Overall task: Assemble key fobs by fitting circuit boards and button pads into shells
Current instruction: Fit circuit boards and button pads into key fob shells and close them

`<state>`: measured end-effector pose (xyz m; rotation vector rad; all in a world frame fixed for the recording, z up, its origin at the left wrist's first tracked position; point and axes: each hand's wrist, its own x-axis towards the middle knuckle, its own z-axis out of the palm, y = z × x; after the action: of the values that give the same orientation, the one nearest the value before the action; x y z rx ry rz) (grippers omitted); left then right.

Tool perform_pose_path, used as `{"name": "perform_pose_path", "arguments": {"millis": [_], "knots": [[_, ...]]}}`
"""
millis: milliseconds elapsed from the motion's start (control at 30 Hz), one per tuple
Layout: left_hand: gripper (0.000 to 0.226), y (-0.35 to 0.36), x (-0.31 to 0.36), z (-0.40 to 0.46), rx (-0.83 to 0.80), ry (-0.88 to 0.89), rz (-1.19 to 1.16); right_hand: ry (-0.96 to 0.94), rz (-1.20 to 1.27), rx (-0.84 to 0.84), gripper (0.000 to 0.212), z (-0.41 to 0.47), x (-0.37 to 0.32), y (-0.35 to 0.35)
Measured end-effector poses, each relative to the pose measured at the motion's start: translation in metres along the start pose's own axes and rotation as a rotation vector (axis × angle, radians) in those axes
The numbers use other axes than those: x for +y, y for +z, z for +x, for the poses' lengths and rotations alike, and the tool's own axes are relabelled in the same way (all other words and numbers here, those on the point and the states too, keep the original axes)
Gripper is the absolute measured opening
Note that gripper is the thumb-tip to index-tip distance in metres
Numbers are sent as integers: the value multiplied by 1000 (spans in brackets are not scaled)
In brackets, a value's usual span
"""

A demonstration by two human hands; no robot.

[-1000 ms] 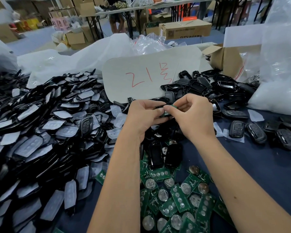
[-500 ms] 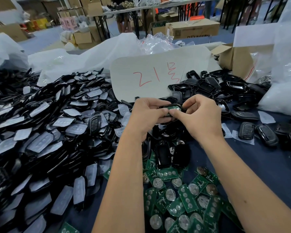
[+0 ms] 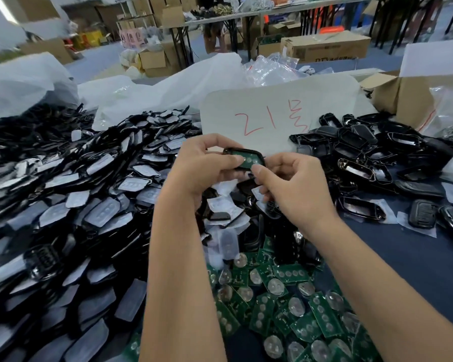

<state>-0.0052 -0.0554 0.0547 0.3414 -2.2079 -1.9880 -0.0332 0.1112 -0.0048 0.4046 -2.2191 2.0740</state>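
My left hand (image 3: 207,165) grips a black key fob shell (image 3: 246,159) with a green circuit board seated in it, thumb pressing on the board's face. My right hand (image 3: 293,184) is beside it, fingers curled, its thumb tip touching the shell's lower right edge. Below my arms lies a heap of green circuit boards (image 3: 285,309) with round coin-cell holders. A large pile of black shells with translucent button pads (image 3: 76,205) fills the left side. Empty black shell halves (image 3: 364,152) are heaped at the right.
A white card with red writing (image 3: 272,113) leans behind my hands. White plastic bags (image 3: 141,87) lie beyond the piles. A cardboard box (image 3: 403,95) stands at the back right. Assembled dark fobs (image 3: 424,215) rest on the blue table cloth (image 3: 416,270).
My hands have drawn slightly apart, exposing the shell with the green board in it. The right hand has slid off to the shell's right edge.
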Motion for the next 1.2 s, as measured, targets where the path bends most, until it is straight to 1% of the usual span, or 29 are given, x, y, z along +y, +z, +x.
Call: {"name": "perform_pose_path", "arguments": {"millis": [67,167,233,267,333,367,467,500,600,700,833,900,933,1000,1067,1100,1133,1200], "knots": [[20,-22,6,0,235,30,112,-109,-200,-70,15,-7,-2,22],[30,-59,9,-2,601,72,271,-406,-533,-194,19,-20,-9,63],[26,-81,6,-6,761,40,337,-590,-667,-240,29,-23,-13,90],[23,-89,5,-9,810,24,348,-636,-701,-267,34,-23,-15,101],[17,-100,2,-13,875,-12,351,-669,-767,-335,37,-20,-19,118],[16,-103,1,-14,900,-28,352,-673,-818,-368,36,-19,-21,124],[18,-108,-2,-15,945,-55,350,-690,-969,-397,22,-16,-25,133],[19,-107,-2,-16,947,-57,340,-690,-987,-394,21,-16,-26,133],[18,-103,2,-18,933,-52,285,-714,-994,-374,20,-16,-27,131],[21,-99,3,-19,917,-37,262,-741,-915,-358,18,-16,-28,123],[29,-94,2,-18,875,8,215,-774,-865,-363,20,-13,-30,98],[28,-90,3,-16,800,20,181,-706,-789,-314,18,-10,-28,74],[26,-86,5,-14,735,10,175,-646,-755,-261,17,-8,-25,59],[25,-70,9,-8,528,-47,160,-493,-688,-111,16,-2,-17,24],[28,-46,10,-1,261,-80,169,-290,-553,48,8,6,-8,-11],[28,-31,9,2,121,-73,198,-191,-433,111,9,9,-4,-27],[27,-12,7,5,-17,-56,231,-108,-291,174,16,11,-2,-41],[21,26,-2,9,-223,-16,292,1,-64,277,22,13,3,-64]]}}
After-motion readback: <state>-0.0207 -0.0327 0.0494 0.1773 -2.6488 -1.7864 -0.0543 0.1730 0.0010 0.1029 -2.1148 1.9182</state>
